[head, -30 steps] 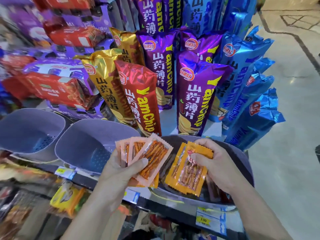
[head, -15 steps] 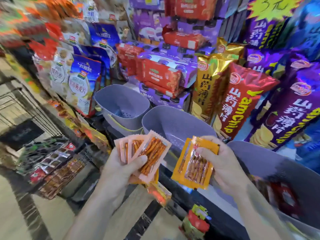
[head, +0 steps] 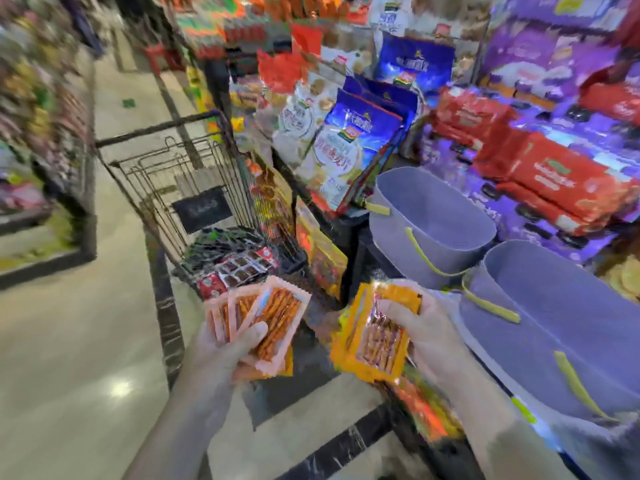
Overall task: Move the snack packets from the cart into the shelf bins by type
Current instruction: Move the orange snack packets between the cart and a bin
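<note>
My left hand holds a fan of several pale pink snack packets with an orange one behind them. My right hand pinches an orange snack packet by its top edge. Both hands hover in front of the shelf edge, left of two grey-purple bins with yellow handles. The wire cart stands in the aisle beyond my left hand. More packets, dark and red, lie in its basket. The whole view is motion-blurred.
Blue and white snack bags stand on the shelf behind the bins, with red and purple boxes to the right. Another shelf lines the aisle's left side. Polished floor lies between them.
The view has swung left, from the chip bags and the third bin toward the cart and aisle. Both hands keep the same packets in the same grips.
</note>
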Demonstrator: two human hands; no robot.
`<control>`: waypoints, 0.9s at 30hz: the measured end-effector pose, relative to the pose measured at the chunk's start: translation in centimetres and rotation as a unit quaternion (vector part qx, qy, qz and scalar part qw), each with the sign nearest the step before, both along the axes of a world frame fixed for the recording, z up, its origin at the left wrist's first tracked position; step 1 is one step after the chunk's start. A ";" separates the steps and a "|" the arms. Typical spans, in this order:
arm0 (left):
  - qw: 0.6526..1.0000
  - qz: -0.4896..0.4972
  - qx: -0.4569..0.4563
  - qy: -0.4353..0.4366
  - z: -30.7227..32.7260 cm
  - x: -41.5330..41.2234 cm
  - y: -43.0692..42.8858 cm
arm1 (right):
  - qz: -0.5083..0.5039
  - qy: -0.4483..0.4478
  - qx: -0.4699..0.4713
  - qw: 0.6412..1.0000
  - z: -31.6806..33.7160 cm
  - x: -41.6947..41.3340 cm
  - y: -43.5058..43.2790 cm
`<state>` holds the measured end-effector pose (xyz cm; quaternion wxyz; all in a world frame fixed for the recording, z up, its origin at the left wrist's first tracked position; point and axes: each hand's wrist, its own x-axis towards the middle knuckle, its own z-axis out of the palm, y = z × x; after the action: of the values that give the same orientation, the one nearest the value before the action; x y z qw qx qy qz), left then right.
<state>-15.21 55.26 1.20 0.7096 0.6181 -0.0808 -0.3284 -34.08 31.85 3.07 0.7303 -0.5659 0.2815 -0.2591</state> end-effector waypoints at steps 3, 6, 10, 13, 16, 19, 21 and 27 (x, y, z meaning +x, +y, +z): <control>0.999 0.044 0.024 0.006 -0.1 2.5 1.1 | 0.044 0.008 -0.001 0.999 -0.2 4.7 -0.1; 0.998 0.063 0.018 -0.003 -0.2 5.8 1.6 | 0.090 0.020 0.016 0.996 -0.9 9.3 -0.8; 0.994 0.108 0.025 0.009 -1.2 10.2 1.3 | 0.125 0.029 0.037 0.991 -2.7 16.2 -2.8; 0.990 0.136 0.039 0.008 -1.1 13.7 -0.3 | 0.159 0.036 0.035 0.986 -4.2 22.0 -4.8; 0.986 0.153 0.056 0.015 -0.7 18.1 -3.0 | 0.184 0.047 0.050 0.981 -5.3 28.2 -7.4; 0.982 0.172 0.069 0.035 -1.2 22.6 -5.4 | 0.206 0.068 0.061 0.974 -6.4 33.7 -9.8; 0.980 0.178 0.070 0.046 -2.1 25.5 -7.1 | 0.218 0.078 0.063 0.971 -7.1 37.1 -11.4; 0.970 0.202 0.088 0.104 -7.5 32.1 -11.3 | 0.241 0.148 0.063 0.957 -9.8 45.1 -14.9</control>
<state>16.91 43.98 -6.34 0.7089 0.6436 0.1492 -0.2467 11.06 16.94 -6.72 0.7553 -0.6022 0.2570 0.0297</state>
